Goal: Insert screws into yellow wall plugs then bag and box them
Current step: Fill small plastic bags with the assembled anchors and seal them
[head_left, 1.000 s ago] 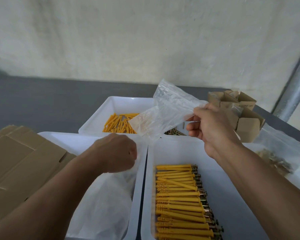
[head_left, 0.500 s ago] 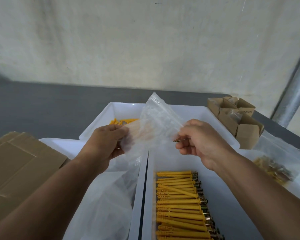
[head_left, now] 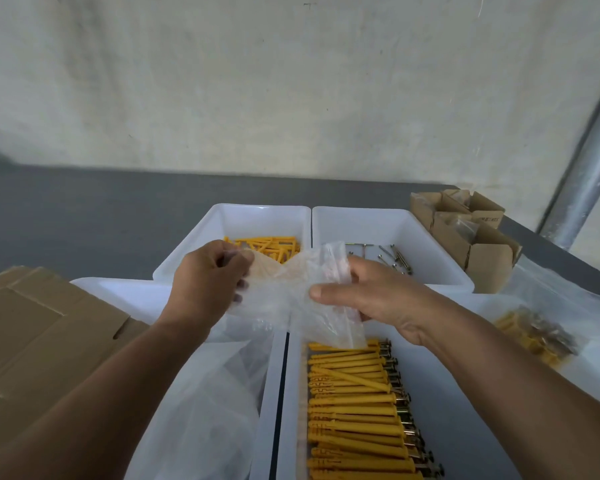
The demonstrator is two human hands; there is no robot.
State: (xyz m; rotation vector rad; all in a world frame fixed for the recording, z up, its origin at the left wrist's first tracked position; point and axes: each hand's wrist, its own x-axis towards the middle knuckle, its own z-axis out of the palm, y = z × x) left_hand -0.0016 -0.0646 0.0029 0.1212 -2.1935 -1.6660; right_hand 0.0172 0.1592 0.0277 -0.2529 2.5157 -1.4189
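I hold a small clear plastic bag between both hands above the near trays. My left hand pinches its left edge and my right hand pinches its right side, thumb on top. Below, the near right white tray holds a neat row of yellow wall plugs with screws in them. The far left tray holds loose yellow plugs. Loose screws lie in the far right tray.
Flat brown cardboard lies at the left. The near left tray holds a heap of clear bags. Small open cardboard boxes stand at the back right, with a filled bag of plugs on clear plastic in front. A metal pole rises at the right.
My left hand came up from the near left tray and took hold of the bag's left edge. Both hands lowered the bag toward the near trays and drew its sides apart.
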